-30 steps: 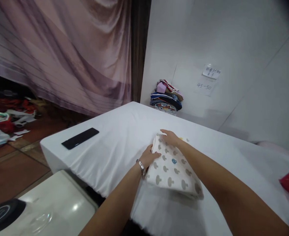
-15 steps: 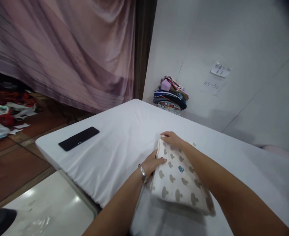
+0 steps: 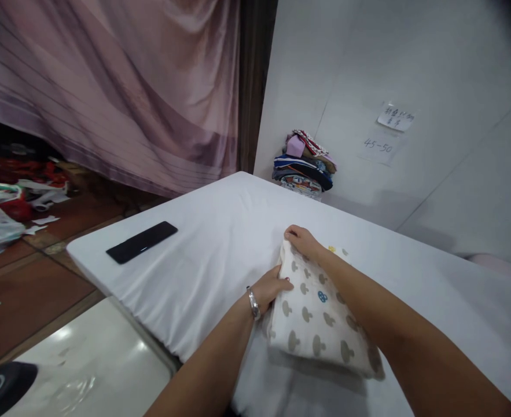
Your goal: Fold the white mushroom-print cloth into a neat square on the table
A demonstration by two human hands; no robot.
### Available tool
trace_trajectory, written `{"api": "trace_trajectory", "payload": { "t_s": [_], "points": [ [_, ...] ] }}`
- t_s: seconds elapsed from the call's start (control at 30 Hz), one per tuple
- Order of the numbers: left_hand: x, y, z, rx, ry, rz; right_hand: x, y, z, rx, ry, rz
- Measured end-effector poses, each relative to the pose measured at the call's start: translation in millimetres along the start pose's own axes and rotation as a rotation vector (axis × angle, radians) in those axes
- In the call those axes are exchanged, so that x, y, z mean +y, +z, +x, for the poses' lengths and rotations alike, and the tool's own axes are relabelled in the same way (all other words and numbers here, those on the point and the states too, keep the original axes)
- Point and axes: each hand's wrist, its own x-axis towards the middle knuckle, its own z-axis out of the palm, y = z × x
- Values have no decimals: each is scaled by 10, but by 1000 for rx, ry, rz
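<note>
A folded white cloth (image 3: 311,324) printed with grey-brown mushroom shapes and one blue one is held over the white-covered table (image 3: 212,231). My left hand (image 3: 271,288), with a silver bracelet at the wrist, grips its left edge, thumb on top and the other fingers hidden beneath. At the far left corner my right hand (image 3: 302,240) pinches the cloth between curled fingers. My right forearm covers part of the cloth's right side. The cloth's near edge is lifted a little and casts a shadow.
A black flat slab (image 3: 142,242) lies on the table's left part. Folded clothes (image 3: 305,165) are stacked by the wall at the far edge. A glossy pale surface (image 3: 94,359) with a round black object (image 3: 6,385) stands at lower left. A pink curtain (image 3: 151,87) hangs behind.
My right hand has lifted the far corner of the cloth slightly. The left hand keeps its grip in nearly the same place. The whole view has shifted a little.
</note>
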Motion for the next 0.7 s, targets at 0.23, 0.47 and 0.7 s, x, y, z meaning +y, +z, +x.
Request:
{"api": "trace_trajectory", "payload": {
  "t_s": [0.23, 0.47, 0.7],
  "points": [
    [27, 15, -2, 71, -22, 9, 7, 203, -25, -27, -31, -158],
    [39, 21, -19, 27, -16, 18, -127, 36, -217, 100, -74, -158],
    [58, 42, -17, -72, 25, 9, -325, -59, -467, -91, -352, -98]
  ]
}}
